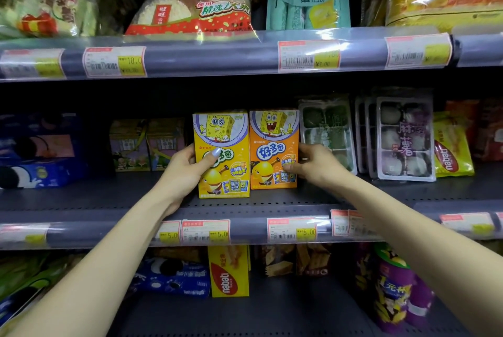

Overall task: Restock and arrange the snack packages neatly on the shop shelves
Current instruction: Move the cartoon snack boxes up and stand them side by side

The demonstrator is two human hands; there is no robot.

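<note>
while the left hand (187, 166) wraps its thumb and fingers around the left side of the yellow box (221, 154), the right hand (313, 163) curls its fingers around the right edge of the orange box (273, 149), low down near the bottom corner. both boxes stand up straight, side by side and touching, on the middle shelf (272, 202), with the yellow box a little nearer the front edge. just to the right stand the clear trays of round sweets (404, 139), and to the left, farther back, are two small purple boxes (148, 144) and blue cookie packs (40, 151).
</note>
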